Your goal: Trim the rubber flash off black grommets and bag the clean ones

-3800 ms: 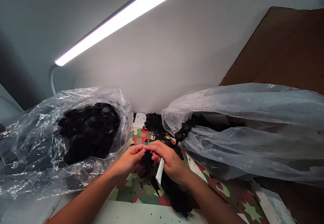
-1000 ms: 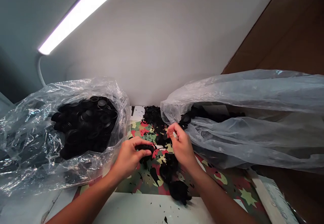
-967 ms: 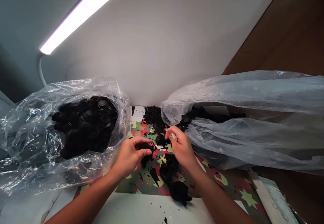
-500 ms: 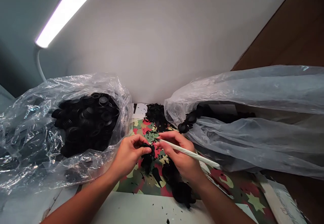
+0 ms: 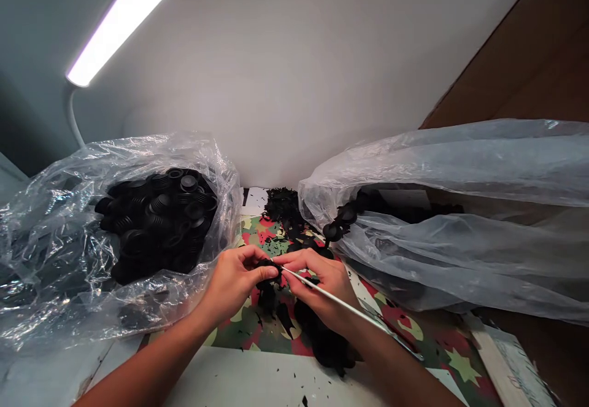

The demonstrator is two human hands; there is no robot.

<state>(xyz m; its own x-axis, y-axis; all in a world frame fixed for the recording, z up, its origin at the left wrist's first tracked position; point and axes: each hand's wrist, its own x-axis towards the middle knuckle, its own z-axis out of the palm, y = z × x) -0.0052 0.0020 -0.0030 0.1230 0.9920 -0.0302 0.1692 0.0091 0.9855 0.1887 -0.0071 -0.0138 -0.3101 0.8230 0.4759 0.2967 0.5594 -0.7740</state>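
My left hand (image 5: 232, 279) is closed around a small black rubber part (image 5: 268, 270), pinched between thumb and fingers above the patterned mat. My right hand (image 5: 322, 284) grips a thin white stick-like tool (image 5: 331, 295), its tip touching the black part and its tail running back over my right wrist. Below both hands lies a string of joined black rubber parts (image 5: 322, 339) on the mat.
A clear plastic bag (image 5: 69, 253) at the left holds many round black rubber parts (image 5: 161, 217). A larger clear bag (image 5: 460, 223) at the right holds more. Black scraps (image 5: 283, 207) pile up by the back wall. A camouflage mat (image 5: 414, 333) covers the white table (image 5: 257, 388).
My right hand came back from the right bag's mouth to my left hand. The white tool swung round and its tip now touches the black part that my left hand holds.
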